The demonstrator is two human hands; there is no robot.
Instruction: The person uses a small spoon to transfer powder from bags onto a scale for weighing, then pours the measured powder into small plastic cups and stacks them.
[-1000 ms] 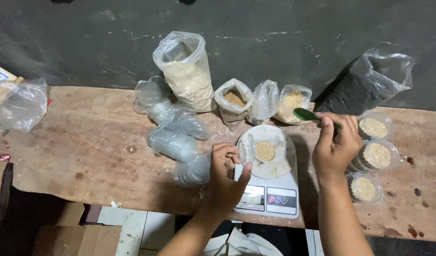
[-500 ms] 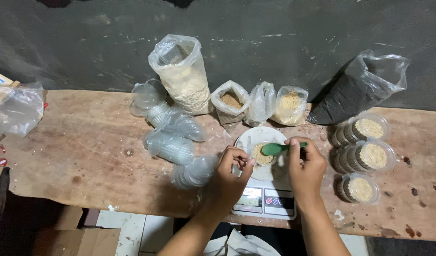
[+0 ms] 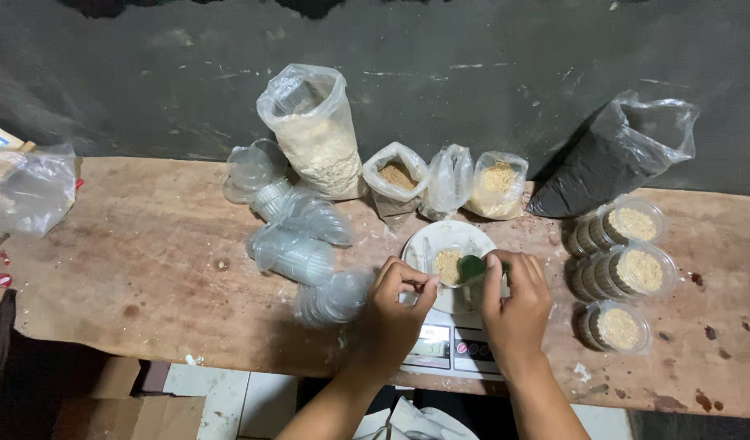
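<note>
Weighing step at a wooden bench. The right hand (image 3: 515, 303) pinches a green spoon (image 3: 472, 266) over a small clear cup (image 3: 448, 266) of pale grain; the cup sits on the white plate (image 3: 428, 240) of a digital scale (image 3: 450, 350). The left hand (image 3: 395, 303), fingers curled, steadies the cup's near rim. The portion appears to be under adjustment; the next move likely calls for small, careful tipping of the spoon. Filled cups (image 3: 627, 273) stand right of the right hand, empty cup stacks (image 3: 297, 244) left of the left hand.
</note>
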